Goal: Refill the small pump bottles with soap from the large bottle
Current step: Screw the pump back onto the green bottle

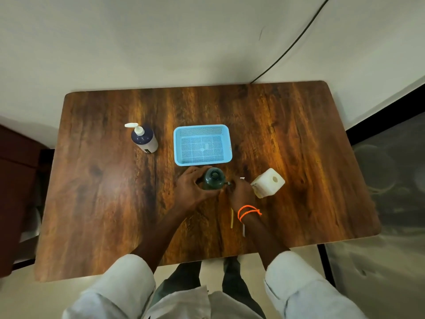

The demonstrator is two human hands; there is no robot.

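At table centre, the left hand (pixel 192 186) wraps the open-necked dark green plastic small bottle (pixel 213 179). At its 3 o'clock, the right hand (pixel 239 192) pinches something small and dark, perhaps its pump. The tall white-pump large bottle (pixel 145 139) stands at 10 o'clock. A loosened grip could tip the uncapped bottle.

Wooden table (pixel 96 180) against pale wall (pixel 161 42) — black cable (pixel 296 40).
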